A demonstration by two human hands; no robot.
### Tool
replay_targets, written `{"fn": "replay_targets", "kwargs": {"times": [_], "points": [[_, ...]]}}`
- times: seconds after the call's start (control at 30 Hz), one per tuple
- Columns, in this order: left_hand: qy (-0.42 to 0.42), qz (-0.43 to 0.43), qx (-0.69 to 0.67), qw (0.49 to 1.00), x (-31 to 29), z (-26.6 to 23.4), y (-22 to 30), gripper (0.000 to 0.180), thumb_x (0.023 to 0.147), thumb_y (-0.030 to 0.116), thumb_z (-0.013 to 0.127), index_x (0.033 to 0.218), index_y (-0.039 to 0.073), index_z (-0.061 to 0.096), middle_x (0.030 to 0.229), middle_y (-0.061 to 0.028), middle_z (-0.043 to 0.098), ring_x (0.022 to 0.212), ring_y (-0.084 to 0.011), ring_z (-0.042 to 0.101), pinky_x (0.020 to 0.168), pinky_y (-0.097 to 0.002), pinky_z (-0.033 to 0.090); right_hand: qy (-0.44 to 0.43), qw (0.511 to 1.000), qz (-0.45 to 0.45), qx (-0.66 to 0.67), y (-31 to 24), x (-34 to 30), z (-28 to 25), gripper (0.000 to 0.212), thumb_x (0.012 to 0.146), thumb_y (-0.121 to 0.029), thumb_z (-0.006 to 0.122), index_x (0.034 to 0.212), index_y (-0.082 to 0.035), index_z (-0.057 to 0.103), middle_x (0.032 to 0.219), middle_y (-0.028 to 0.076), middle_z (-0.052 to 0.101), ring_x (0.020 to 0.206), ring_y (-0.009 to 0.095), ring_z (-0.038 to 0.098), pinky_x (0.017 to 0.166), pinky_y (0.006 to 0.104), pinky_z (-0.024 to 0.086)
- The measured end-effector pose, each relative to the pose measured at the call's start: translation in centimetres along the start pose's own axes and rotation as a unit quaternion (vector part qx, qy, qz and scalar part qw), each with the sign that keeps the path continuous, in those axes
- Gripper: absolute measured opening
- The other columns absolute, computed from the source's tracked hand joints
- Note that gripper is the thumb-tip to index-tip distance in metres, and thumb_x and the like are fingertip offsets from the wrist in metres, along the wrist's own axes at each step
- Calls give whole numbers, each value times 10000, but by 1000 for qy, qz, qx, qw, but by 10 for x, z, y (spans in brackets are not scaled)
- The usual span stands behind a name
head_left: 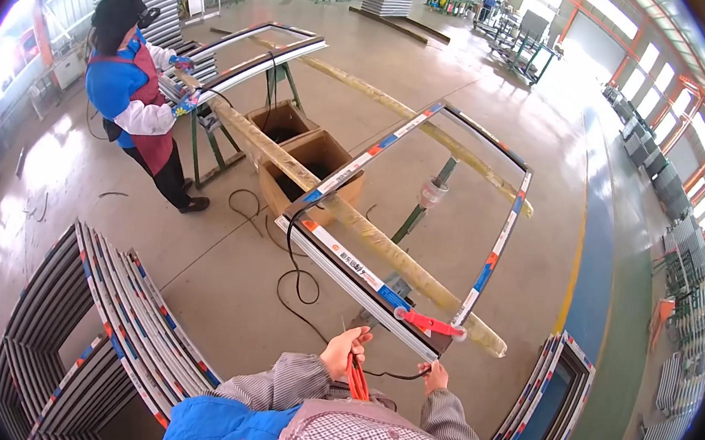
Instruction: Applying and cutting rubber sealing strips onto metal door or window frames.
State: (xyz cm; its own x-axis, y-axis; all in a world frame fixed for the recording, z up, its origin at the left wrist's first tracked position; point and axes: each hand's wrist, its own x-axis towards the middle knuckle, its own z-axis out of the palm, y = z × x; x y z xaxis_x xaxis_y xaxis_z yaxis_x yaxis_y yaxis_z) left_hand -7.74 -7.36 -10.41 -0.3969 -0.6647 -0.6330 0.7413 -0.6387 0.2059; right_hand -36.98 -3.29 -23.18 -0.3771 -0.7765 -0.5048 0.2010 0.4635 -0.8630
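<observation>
My left hand is closed around a bundle of thin orange-red strips in front of my apron. Pinched in my right hand is a thin black strip, just below the near corner of a window frame. That frame is dark with a pale grey edge and has white, blue and red protective film along it. A red hand tool with clear round ends lies across the frame's near corner. More of the black cord-like strip loops from the frame down toward the floor and back to my hands.
Two padded beams support the frame. Cardboard boxes stand beyond it. A co-worker handles another frame at far left. Stacked frames stand at near left, and more frames lean at near right.
</observation>
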Motion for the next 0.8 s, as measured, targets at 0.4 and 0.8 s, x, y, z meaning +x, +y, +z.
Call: {"fn": "replay_targets", "kwargs": {"times": [0.4,0.8], "points": [[-1,10,2,1000,-5,-1,3,199,878,192,437,1020,67,496,886,-27,525,464,-56,323,453,-228,353,-8,999,31,-22,-6,-3,4,299,910,-301,364,825,-58,517,733,79,624,547,108,525,403,216,328],[-5,13,-1,1000,-15,1,14,176,880,191,433,999,84,507,870,-13,524,464,-50,325,449,-222,352,20,998,15,63,10,10,0,298,901,-248,400,792,6,511,696,133,606,579,177,563,514,262,422]]}}
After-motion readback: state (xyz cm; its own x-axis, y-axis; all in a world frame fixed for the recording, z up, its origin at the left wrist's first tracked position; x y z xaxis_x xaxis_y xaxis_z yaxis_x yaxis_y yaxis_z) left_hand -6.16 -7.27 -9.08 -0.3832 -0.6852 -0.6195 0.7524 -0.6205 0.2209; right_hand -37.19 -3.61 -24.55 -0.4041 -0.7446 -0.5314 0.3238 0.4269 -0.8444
